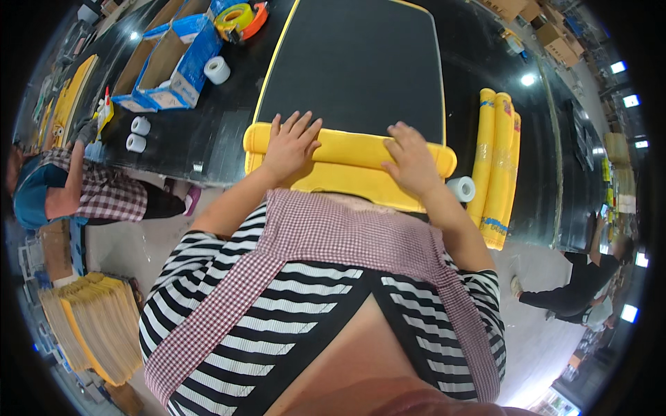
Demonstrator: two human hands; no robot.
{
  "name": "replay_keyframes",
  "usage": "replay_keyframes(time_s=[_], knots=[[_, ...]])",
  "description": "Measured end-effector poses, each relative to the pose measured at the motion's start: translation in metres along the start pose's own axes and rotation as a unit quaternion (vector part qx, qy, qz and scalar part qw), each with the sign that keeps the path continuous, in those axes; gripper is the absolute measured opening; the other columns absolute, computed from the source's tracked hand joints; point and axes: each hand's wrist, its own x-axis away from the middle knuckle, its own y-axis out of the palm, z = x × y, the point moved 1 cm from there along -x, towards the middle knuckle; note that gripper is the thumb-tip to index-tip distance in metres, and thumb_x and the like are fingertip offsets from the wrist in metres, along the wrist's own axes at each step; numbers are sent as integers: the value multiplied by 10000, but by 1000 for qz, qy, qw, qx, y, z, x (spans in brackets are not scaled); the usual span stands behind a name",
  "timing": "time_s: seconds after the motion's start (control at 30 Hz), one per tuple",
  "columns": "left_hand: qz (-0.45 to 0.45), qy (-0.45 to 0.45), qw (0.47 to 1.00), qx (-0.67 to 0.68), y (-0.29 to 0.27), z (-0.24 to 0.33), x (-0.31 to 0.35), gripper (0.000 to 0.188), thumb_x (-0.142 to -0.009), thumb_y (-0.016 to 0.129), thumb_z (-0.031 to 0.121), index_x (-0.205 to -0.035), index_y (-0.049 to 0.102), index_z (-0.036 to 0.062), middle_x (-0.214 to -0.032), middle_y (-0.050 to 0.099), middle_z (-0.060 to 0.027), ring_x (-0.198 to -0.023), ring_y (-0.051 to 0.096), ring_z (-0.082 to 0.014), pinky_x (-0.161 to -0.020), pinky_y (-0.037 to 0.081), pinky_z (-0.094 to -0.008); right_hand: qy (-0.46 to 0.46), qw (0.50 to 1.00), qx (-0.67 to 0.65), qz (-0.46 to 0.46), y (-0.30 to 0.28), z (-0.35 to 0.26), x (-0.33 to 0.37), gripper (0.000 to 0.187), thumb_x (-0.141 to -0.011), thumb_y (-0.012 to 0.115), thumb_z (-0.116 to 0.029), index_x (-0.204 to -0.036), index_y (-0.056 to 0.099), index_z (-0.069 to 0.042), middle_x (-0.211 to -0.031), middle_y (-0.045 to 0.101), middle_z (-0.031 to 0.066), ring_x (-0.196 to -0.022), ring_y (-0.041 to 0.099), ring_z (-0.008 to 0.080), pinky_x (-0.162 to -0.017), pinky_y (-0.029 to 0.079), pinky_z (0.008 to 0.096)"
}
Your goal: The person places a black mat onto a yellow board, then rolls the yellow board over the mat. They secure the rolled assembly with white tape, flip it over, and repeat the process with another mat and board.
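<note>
A mat with a black underside (354,66) and thin yellow edges lies on the black table, stretching away from me. Its near end is curled into a yellow roll (350,148) that runs across in front of my body. On the left part of this roll my left hand (293,147) lies flat with spread fingers. My right hand (414,161) rests over the roll's right part, its fingers stretched forward and slightly bent. Below the roll, a yellow strip of mat (347,182) reaches to my checked apron. A small white roll (460,188) stands beside my right forearm.
Several finished yellow rolls (496,159) lie to the right. Blue-and-brown boxes (173,66), tape dispensers (239,22) and white rolls (216,70) are at the far left. A person (76,180) works at left, another (586,284) at right. Stacked yellow mats (97,326) stand lower left.
</note>
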Motion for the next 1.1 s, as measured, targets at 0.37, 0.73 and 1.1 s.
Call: replay_keyframes(time_s=[0.37,0.73,1.1], knots=[[-6,150,988,41,-8,8,13,436,-978,663,306,-1366,633,109,-1376,644,-70,-1305,552,-296,-1159,356,-526,-24,1000,19,0,19,-12,40,565,-965,692,-263,-1473,533,-74,-1477,592,114,-1356,517,318,-1096,415,468],[-40,96,992,71,-26,29,42,441,-903,769,301,-1314,681,167,-1213,670,-61,-1148,581,-249,-1020,390,-466,84,996,-28,-7,11,-55,59,415,-982,703,-206,-1393,659,-167,-1334,614,146,-1245,550,293,-1082,428,451],[-4,34,989,141,-12,24,61,344,-849,805,236,-1186,744,196,-1090,625,-78,-1096,565,-265,-958,397,-461,19,995,-61,74,32,-47,52,343,-872,776,-201,-1207,753,-131,-1091,649,145,-1048,614,311,-910,500,445]])
